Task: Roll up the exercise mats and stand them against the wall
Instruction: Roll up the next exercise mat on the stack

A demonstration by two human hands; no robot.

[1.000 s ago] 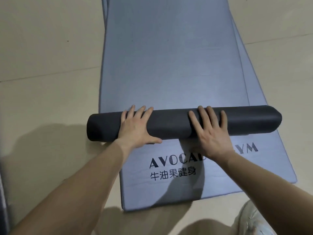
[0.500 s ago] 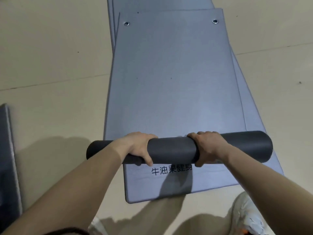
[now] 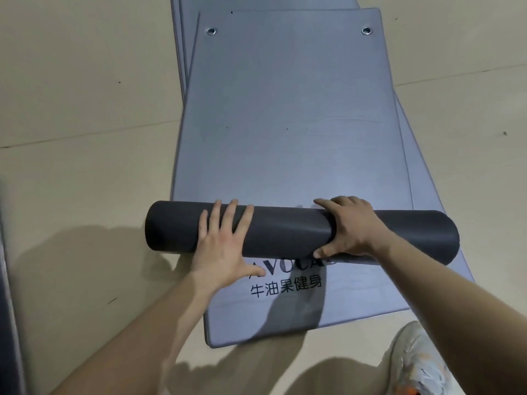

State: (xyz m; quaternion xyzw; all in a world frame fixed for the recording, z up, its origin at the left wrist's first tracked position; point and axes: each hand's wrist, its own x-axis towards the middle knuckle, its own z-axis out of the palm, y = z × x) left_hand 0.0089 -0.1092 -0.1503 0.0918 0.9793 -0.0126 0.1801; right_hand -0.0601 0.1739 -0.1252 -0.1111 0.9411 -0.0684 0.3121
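Note:
A blue-grey exercise mat (image 3: 288, 109) lies flat on the floor, its near end wound into a dark grey roll (image 3: 288, 233) lying crosswise. My left hand (image 3: 225, 243) presses flat on the roll's left part with straight, spread fingers. My right hand (image 3: 349, 226) grips the roll right of centre, fingers curled over the top and thumb under the near side. Beneath lies a second mat (image 3: 285, 312) with black printed lettering, its near end showing in front of the roll. Two metal eyelets (image 3: 211, 31) mark the top mat's far end.
Beige floor (image 3: 85, 109) surrounds the mats. The edge of another dark mat (image 3: 7, 280) runs along the left border. More mat edges (image 3: 422, 155) stick out on the right of the stack. A white shoe (image 3: 416, 363) stands at the bottom right.
Both hands gripped the roll half a second ago; now my left hand has flattened on it while my right still grips. The roll has grown thicker and sits further along the mat.

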